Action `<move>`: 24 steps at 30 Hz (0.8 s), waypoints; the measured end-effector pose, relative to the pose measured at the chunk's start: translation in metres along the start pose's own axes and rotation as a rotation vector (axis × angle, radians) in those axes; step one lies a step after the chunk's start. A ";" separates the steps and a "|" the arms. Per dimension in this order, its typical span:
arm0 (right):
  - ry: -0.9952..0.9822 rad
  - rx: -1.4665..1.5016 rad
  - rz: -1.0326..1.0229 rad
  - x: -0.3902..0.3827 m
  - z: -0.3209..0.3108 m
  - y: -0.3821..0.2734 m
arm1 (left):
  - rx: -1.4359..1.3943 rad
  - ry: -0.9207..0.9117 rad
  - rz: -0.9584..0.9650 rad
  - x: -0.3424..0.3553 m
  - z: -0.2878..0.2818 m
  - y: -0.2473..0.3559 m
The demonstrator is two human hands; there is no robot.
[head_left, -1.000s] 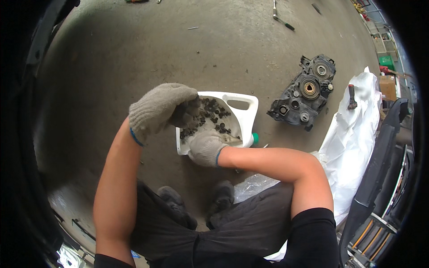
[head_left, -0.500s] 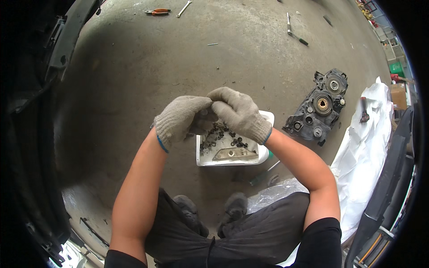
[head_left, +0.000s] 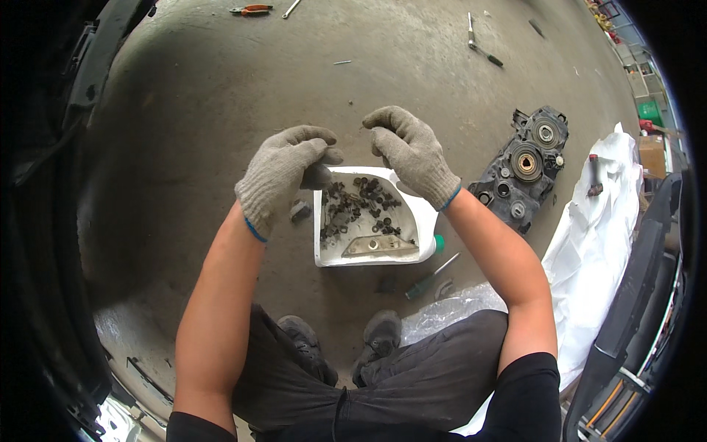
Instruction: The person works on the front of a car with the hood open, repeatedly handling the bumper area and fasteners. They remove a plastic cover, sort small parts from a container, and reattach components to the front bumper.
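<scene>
Above a cut-open white plastic jug [head_left: 428, 214] I hold both hands up in grey knitted gloves, a short distance apart. My left hand [head_left: 283, 166] is over the jug's left edge, its fingers curled in; whatever they hold, if anything, is hidden. Thumb and forefinger of my right hand [head_left: 409, 151] are drawn together near the jug's far right corner. A tiny dark speck shows at those fingertips, too small to name. Inside the jug lie many small dark clips and fasteners [head_left: 353, 202] and a flat metal bracket [head_left: 372, 246].
A screwdriver [head_left: 423, 286] lies right of my feet. Further right are a black headlight housing [head_left: 519, 169] and white sheeting [head_left: 589, 228] with a red-and-black tool on it. Orange-handled pliers [head_left: 252, 10] and a ratchet [head_left: 482, 50] rest on the far floor. Dark car parts border the left.
My hands were touching at the fingertips and have moved apart, left hand leftward, right hand slightly right and away. More of the jug's contents shows, and the whole view has shifted a little.
</scene>
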State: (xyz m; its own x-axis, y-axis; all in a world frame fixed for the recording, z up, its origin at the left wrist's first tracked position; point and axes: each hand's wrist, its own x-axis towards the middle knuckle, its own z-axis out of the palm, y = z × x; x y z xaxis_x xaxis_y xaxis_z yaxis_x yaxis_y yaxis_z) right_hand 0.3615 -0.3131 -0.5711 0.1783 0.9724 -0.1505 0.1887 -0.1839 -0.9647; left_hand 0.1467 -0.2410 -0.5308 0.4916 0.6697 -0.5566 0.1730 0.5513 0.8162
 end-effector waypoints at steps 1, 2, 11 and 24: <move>-0.026 -0.012 -0.016 -0.001 0.001 -0.006 | -0.039 -0.011 0.032 0.003 -0.003 -0.005; -0.052 -0.023 -0.030 -0.003 0.003 -0.014 | -0.053 -0.040 0.017 0.005 -0.007 -0.008; -0.189 -0.430 -0.186 -0.007 0.020 -0.044 | 0.058 -0.086 0.122 0.004 0.006 -0.010; -0.262 -0.611 -0.109 -0.005 0.024 0.011 | 0.670 0.275 0.218 -0.004 0.016 -0.004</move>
State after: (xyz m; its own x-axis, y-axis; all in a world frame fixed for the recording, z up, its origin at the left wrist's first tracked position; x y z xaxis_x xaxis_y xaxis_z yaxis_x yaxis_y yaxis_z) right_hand 0.3396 -0.3167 -0.5860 -0.0983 0.9785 -0.1815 0.7185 -0.0564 -0.6932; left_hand 0.1581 -0.2540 -0.5288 0.3589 0.8773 -0.3187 0.6214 0.0302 0.7829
